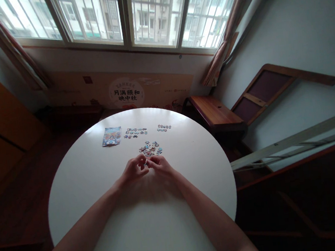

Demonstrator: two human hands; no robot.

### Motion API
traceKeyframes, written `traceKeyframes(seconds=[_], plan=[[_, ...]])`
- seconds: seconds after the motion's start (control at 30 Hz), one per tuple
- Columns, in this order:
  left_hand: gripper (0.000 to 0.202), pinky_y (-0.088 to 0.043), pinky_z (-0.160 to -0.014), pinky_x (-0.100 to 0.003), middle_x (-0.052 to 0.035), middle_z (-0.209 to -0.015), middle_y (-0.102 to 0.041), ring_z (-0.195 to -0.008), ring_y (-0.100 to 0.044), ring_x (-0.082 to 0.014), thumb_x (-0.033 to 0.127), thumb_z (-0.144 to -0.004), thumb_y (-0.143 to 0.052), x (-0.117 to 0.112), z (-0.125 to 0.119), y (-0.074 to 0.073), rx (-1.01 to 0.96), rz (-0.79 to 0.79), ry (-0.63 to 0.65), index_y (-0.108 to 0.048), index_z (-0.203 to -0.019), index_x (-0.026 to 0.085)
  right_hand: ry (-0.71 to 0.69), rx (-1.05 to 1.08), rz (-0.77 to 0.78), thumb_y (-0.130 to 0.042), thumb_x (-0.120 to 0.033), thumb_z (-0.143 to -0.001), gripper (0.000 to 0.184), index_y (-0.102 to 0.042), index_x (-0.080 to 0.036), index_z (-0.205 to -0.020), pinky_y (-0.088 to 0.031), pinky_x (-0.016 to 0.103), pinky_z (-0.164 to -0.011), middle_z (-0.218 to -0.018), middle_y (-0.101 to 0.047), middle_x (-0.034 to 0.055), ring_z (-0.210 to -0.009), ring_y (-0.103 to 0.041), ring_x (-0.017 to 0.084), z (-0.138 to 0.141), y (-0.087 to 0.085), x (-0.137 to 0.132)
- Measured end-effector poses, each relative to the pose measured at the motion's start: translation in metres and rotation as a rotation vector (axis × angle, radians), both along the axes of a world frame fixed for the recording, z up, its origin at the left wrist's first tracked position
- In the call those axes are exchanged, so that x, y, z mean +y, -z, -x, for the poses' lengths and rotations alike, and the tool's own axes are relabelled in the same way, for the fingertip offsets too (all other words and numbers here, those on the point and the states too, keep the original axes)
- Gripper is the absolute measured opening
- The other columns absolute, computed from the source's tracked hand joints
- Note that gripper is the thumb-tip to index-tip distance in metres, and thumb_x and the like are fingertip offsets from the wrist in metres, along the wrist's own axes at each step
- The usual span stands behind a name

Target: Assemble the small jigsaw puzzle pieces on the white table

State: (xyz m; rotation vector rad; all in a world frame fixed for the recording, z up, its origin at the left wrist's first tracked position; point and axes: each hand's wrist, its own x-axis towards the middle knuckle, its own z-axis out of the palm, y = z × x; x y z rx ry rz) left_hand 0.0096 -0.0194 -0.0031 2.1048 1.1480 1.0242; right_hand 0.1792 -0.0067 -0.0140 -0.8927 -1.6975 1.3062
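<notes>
My left hand (135, 167) and my right hand (159, 164) meet over the white round table, fingers pinched together. Between their fingertips is a small puzzle piece (146, 162), mostly covered by the fingers. Just beyond the hands lies a loose pile of jigsaw pieces (151, 148). Farther back, several puzzle pieces (136, 132) are laid out in rows, and a smaller group of pieces (164, 128) sits to their right. A colourful picture sheet (111, 136) lies flat at the left of the rows.
The round table (81, 191) fills the middle of the view. Behind it on the right stands a wooden bench (214, 110). A printed board (75, 89) leans under the barred windows (155, 14). An orange cabinet (2, 108) is at the left.
</notes>
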Motion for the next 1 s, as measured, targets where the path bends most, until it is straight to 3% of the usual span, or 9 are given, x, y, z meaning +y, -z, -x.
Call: traceKeyframes(seconds=[0.27,0.57,1.0], plan=[[0.01,-0.038,-0.056,-0.02,0.0054,-0.06,-0.05,-0.055,-0.048,-0.0087,0.017,-0.067,-0.055,-0.0009,-0.0019,-0.0002,-0.025,0.03,-0.04,-0.048,-0.074,0.019,0.015,0.017,-0.001,-0.056,-0.054,-0.079,0.041,-0.065,-0.014,-0.08,-0.043,0.024,-0.059,-0.068,-0.063,0.0027,-0.062,-0.055,0.012,0.0,-0.0003,0.0008],[0.011,-0.037,-0.051,-0.019,0.0057,-0.059,-0.045,-0.054,-0.05,-0.0093,0.015,-0.067,-0.051,0.0022,-0.0004,-0.0018,-0.225,0.054,-0.146,-0.042,-0.073,0.019,0.036,0.032,0.005,-0.056,-0.053,-0.08,0.04,-0.065,-0.014,-0.079,-0.042,0.023,-0.057,-0.063,-0.059,0.0015,-0.058,-0.053,0.011,0.0,-0.0028,0.0005],[0.013,-0.038,-0.051,-0.019,0.0057,-0.062,-0.043,-0.055,-0.049,-0.009,0.012,-0.067,-0.05,0.0054,0.0005,0.001,-0.313,0.058,-0.145,-0.041,-0.073,0.019,0.022,0.023,-0.007,-0.056,-0.05,-0.081,0.039,-0.066,-0.013,-0.08,-0.041,0.023,-0.058,-0.063,-0.059,0.0012,-0.057,-0.051,0.01,-0.0001,-0.0008,0.0013]])
